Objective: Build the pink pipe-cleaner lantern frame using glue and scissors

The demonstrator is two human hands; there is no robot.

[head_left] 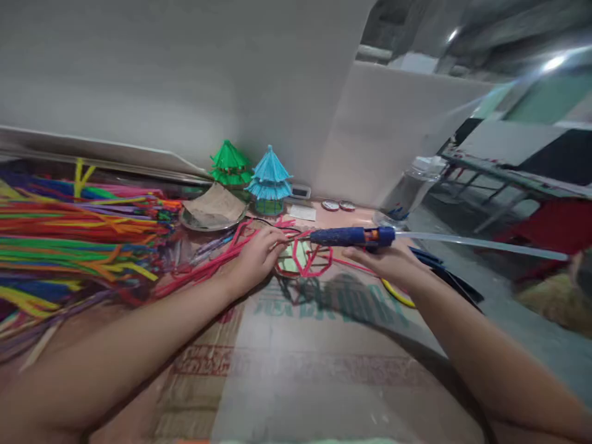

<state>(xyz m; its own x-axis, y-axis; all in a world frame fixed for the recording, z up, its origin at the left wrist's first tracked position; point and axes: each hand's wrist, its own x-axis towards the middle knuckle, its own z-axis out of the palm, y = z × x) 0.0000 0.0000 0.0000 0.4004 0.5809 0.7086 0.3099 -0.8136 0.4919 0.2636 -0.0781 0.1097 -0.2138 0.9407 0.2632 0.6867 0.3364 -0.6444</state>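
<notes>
My right hand [386,262] is wrapped round a blue hot glue gun [340,237], held level with its nozzle pointing left. A long translucent glue stick [481,244] sticks out from the gun's back end. Below the nozzle is a pink frame [313,259] of pipe cleaners, many-sided with spokes, by a pale green piece [289,260]. My left hand [261,253] is closed at the frame's left edge, its fingertips pinched close to the nozzle. What exactly lies between those fingertips is too small to make out.
Bundles of coloured pipe cleaners [92,228] cover the table's left side. Behind my hands stand a green tiered pagoda model [229,163] and a blue one [271,176], beside a metal dish [213,227] with brown paper [215,206]. A clear plastic container [411,185] stands back right.
</notes>
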